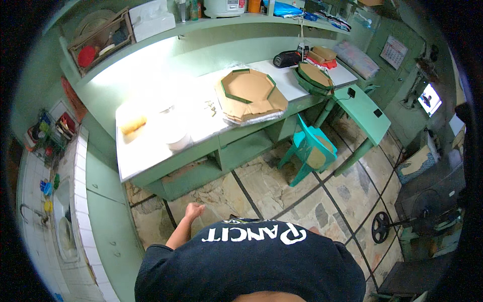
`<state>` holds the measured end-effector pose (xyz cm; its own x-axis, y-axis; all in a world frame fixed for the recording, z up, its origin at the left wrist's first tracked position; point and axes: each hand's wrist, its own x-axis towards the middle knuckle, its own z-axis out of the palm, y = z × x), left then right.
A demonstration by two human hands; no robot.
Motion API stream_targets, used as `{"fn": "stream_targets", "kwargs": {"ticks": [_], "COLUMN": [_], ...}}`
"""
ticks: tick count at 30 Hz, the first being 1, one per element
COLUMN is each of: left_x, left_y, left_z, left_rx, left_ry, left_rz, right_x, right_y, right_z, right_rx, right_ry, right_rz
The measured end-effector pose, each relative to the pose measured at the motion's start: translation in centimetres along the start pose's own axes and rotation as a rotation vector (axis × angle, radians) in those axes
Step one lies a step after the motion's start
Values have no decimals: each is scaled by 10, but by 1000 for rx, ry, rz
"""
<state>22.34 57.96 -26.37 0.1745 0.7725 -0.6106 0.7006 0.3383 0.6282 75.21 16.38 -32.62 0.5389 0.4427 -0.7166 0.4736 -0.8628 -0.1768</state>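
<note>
My left hand (195,210) hangs over the stone floor, in front of the counter's open lower shelf. Its fingers are curled into a loose fist, and no object shows in it. My right hand is out of sight behind my black shirt (251,259). On the white counter top (151,161), apart from my hand, lies a stack of brown cardboard sheets (251,111). An octagonal cardboard tray with a green rim (249,86) rests on the stack. A white round container (177,140) and a yellowish roll (133,125) sit further left under strong glare.
More green-rimmed trays (314,76) and a black bag-like object (287,59) are at the counter's far right. A teal plastic chair (311,150) stands by a green side table (365,113). On the left is a tiled sink (65,226); a rice cooker (224,7) sits on the shelf.
</note>
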Motion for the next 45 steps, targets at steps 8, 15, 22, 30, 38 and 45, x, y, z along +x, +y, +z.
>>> {"fn": "stream_targets", "kwargs": {"ticks": [8,15,22,30,38,45], "left_x": [82,93,138,118,99,103], "left_y": [169,349,393,375,394,374], "left_z": [-47,-57,-41,-18,9,19], "left_rx": [25,161,703,474,234,331], "left_ry": [-25,168,324,231,320,425], "left_rz": [578,877,1048,895,852,920], "right_x": [18,60,132,138,134,112], "right_y": [-286,-500,-564,-580,-538,-516], "right_z": [-171,-322,-360,-359,-357,-362], "right_rx": [351,-14,-559,-248,-177,-555], "right_ry": [353,763,729,110,423,425], "right_rz": [-610,-999,-1491,-1587,-1873,-1809]}}
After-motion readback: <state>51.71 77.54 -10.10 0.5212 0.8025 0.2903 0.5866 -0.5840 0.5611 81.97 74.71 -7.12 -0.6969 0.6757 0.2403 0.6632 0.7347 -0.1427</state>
